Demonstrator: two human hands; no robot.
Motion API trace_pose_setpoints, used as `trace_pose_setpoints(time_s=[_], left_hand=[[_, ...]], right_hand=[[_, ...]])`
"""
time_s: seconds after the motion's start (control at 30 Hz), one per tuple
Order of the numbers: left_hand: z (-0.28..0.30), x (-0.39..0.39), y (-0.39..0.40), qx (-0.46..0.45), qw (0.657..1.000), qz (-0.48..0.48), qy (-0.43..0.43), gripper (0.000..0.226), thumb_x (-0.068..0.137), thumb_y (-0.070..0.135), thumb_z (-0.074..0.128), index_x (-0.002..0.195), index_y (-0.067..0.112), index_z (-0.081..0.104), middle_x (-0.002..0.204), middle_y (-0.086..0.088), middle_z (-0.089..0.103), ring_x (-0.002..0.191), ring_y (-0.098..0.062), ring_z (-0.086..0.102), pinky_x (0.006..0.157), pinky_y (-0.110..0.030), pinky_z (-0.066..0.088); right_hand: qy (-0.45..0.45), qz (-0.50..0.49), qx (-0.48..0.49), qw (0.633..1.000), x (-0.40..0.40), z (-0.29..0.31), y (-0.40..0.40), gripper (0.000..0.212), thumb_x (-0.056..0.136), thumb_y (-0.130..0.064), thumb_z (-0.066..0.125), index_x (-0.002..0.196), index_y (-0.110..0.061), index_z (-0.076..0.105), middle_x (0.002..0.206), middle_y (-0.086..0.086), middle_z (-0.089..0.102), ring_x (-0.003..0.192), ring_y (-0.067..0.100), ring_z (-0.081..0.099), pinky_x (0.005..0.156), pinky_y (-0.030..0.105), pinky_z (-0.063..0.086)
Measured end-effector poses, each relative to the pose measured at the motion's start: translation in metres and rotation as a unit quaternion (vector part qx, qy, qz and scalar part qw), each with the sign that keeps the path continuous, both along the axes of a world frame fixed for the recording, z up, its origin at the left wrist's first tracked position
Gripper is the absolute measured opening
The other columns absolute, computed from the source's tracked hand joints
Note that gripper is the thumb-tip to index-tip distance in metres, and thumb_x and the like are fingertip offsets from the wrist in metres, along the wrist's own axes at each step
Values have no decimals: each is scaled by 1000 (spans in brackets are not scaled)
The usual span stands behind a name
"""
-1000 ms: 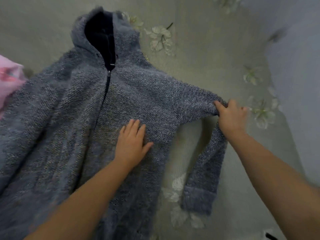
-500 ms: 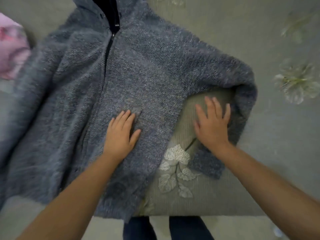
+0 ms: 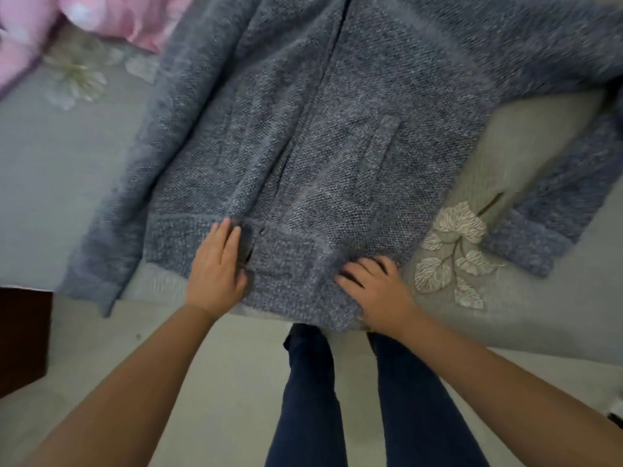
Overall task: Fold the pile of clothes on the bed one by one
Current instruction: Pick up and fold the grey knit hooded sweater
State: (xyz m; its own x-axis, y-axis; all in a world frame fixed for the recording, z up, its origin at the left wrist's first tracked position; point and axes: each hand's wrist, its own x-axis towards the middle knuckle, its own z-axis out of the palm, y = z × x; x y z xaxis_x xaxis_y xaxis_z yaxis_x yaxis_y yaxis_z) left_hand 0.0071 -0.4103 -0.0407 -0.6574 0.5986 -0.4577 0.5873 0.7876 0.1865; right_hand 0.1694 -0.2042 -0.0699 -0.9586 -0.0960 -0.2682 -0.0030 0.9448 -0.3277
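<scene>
Hoodie (image 3: 337, 129) lay front-up on bed (image 3: 556, 315), hem at 6 o'clock overhanging edge. Left hand (image 3: 215, 267) lay flat on hem beside zip, fingers together. Right hand (image 3: 377, 288) pinched hem at 5 o'clock, fingers curled. Advice: tension hem evenly, align zip edges, flatten body before folding sleeves inward. Pink garment (image 3: 101, 18) waited at 11 o'clock.

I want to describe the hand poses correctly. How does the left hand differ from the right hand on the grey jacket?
The left hand lies with straight fingers on the hem of the grey jacket, near the zip; the right hand has curled fingers that bunch the hem. The left hand's fingers point up the jacket, while the right hand's point left, toward the other hand. Both touch the hem at the edge of the bed.
</scene>
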Motion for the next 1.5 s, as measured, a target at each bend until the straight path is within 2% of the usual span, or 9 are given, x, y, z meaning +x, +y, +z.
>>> trace_pose_setpoints(time_s=[0.23,0.4,0.6,0.7,0.8,0.9,1.13,1.33,1.5], left_hand=[[-11,-35,-33,14,998,-61,-16,66,64,-8,71,126,-8,47,128,-28,50,117,-44,49,96,-50,40],[-19,-47,-48,53,980,-186,50,23,44,-9,65,67,-6,69,66,-20,66,56,-34,65,50,-36,53],[-11,-43,-66,34,958,-273,75,20,61,15,62,50,0,58,52,-16,54,46,-31,57,46,-34,47],[-3,-38,-70,-63,955,-285,49,23,62,14,81,73,1,65,77,-16,61,75,-33,60,65,-39,47],[-2,-33,-74,-191,932,-309,13,32,95,34,38,116,17,54,120,-4,49,117,-21,41,88,-30,33],[-2,-17,-67,-219,907,-359,-27,35,94,31,37,123,18,49,127,-3,45,121,-21,38,92,-30,34],[-6,20,-45,-305,846,-419,-122,35,94,25,37,125,13,49,127,-9,45,116,-26,43,90,-36,40],[-1,-4,-41,-167,931,-237,-220,9,91,14,42,88,9,49,91,-12,48,82,-22,45,71,-32,38],[10,-49,-40,35,998,-26,-39,19,91,14,45,96,-1,57,101,-20,56,98,-34,51,80,-41,41]], right_hand=[[-188,-90,79,975,-8,16,-39,87,74,-71,47,138,-13,32,142,6,32,132,23,28,110,42,17],[-53,-121,122,984,-11,15,-76,46,24,-23,91,63,-12,69,61,5,63,54,19,62,51,21,48],[-36,-42,132,990,50,32,-38,24,38,-16,84,55,-14,67,53,1,58,48,17,58,59,24,36],[-53,-24,144,988,88,43,-21,21,64,-17,47,50,-11,62,52,3,55,54,22,55,60,27,24],[-121,-24,152,981,108,52,-12,26,61,-14,39,49,-11,62,50,3,56,49,21,56,58,26,22],[-202,-29,164,965,112,57,-11,14,48,-8,55,55,-12,66,57,3,60,54,20,62,62,23,30],[-443,-39,180,877,124,53,-13,35,87,-12,41,120,-19,54,127,2,50,120,19,43,95,31,30],[-412,-21,177,894,64,39,-35,34,89,-14,41,120,-15,53,127,7,53,117,21,48,98,31,32],[-204,-57,109,971,-21,42,-39,26,88,-13,41,109,-7,55,111,9,56,107,23,51,82,31,38]])
